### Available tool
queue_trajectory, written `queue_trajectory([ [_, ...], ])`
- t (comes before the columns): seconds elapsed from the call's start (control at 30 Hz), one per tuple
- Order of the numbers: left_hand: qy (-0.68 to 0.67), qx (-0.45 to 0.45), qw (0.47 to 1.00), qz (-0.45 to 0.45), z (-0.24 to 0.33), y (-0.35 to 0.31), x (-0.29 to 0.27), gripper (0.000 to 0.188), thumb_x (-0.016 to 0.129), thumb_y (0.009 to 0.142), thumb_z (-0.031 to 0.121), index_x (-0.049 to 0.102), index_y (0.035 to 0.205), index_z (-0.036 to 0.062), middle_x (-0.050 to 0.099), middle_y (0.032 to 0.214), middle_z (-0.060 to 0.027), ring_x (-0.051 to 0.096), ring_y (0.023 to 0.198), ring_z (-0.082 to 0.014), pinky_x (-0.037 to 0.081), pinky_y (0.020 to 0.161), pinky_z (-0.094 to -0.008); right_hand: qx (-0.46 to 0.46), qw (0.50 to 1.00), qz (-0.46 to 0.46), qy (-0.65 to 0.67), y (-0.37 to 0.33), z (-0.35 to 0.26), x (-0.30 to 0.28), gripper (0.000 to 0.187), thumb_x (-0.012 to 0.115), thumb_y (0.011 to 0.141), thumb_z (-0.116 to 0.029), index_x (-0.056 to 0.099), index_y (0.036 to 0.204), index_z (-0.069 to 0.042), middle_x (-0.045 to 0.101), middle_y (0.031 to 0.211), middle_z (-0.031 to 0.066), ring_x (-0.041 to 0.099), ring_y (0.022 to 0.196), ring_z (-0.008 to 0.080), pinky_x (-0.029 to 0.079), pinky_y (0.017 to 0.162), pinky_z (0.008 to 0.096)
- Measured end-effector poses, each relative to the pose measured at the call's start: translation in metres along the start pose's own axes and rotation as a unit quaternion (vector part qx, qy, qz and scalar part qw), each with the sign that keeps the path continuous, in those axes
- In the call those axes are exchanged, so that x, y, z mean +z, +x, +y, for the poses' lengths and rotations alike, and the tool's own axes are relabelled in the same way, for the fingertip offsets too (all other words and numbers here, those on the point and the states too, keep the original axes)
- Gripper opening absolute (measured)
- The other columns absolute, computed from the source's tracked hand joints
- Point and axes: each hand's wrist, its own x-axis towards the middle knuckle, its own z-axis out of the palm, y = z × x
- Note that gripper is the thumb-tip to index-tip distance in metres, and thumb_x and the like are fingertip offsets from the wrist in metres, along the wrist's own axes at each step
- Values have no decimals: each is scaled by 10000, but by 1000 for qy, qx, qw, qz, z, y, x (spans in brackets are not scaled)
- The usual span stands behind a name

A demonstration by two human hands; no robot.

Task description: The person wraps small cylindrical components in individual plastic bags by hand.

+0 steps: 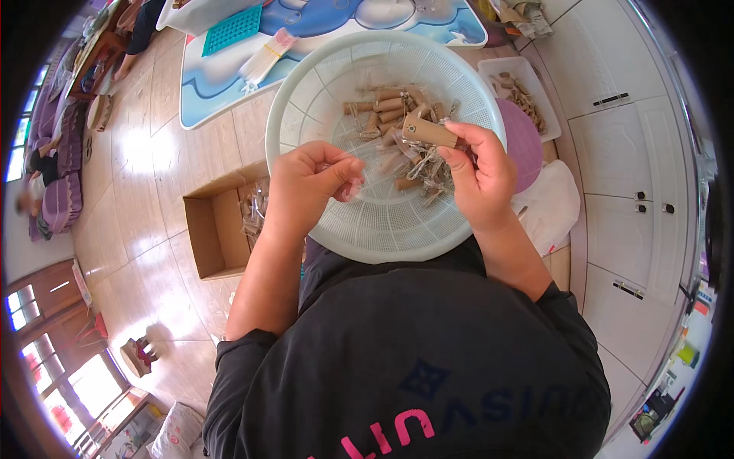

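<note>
At the left, a rectangular brown cardboard box is seen. Crinkled clear plastic film, perhaps a small bag but too blurred to be sure, is pinched by the left hand. Over a round pale-green plastic mesh basket, a tan cylindrical piece is held by the right hand. The handling of one piece is judged in hand; a steady grip is called for. Pink and dark lettering is borne by the black cloth shirt.

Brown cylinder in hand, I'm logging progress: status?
Right hand gripping brown cylinder above basket. Left hand pinching clear plastic. More cylinders heaped below; no obstruction seen.
</note>
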Motion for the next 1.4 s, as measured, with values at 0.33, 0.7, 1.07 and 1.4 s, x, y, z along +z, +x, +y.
queue_trajectory([
  [0.33, -28, 0, 999, 17, -7, 2, 3, 128, 647, 788, 82, 575, 804, -24, 615, 664, -64, 550, 543, -85, 452, 503, -202, -6, 996, -25, -85, -6, -3, 0, 235, 677, 740, -28, 558, 942, -13, 608, 720, 84, 575, 577, 127, 448, 522, 227],
  [0.7, 3, -21, 996, -92, -11, 1, 6, 170, 670, 769, 87, 586, 859, -31, 606, 687, -46, 549, 602, -79, 438, 550, -200, 183, 958, -177, 130, -3, 3, -5, 211, 628, 773, 0, 565, 974, 1, 597, 776, 22, 523, 664, 46, 424, 586, 188],
  [1.07, -137, -153, 962, -181, -18, 4, 17, 304, 666, 783, 179, 579, 976, -39, 628, 854, -80, 606, 753, -135, 473, 678, -226, 307, 880, -290, 218, 5, 3, -6, 240, 594, 793, 9, 560, 1030, 12, 578, 822, 19, 529, 724, 57, 444, 655, 195],
  [1.4, -194, -139, 958, -161, -27, 10, 19, 239, 606, 826, 162, 582, 987, -13, 627, 892, -85, 602, 803, -151, 486, 707, -251, 261, 936, -183, 147, -2, 6, 3, 167, 610, 800, -46, 624, 962, -6, 605, 770, 7, 525, 665, 51, 429, 602, 188],
])
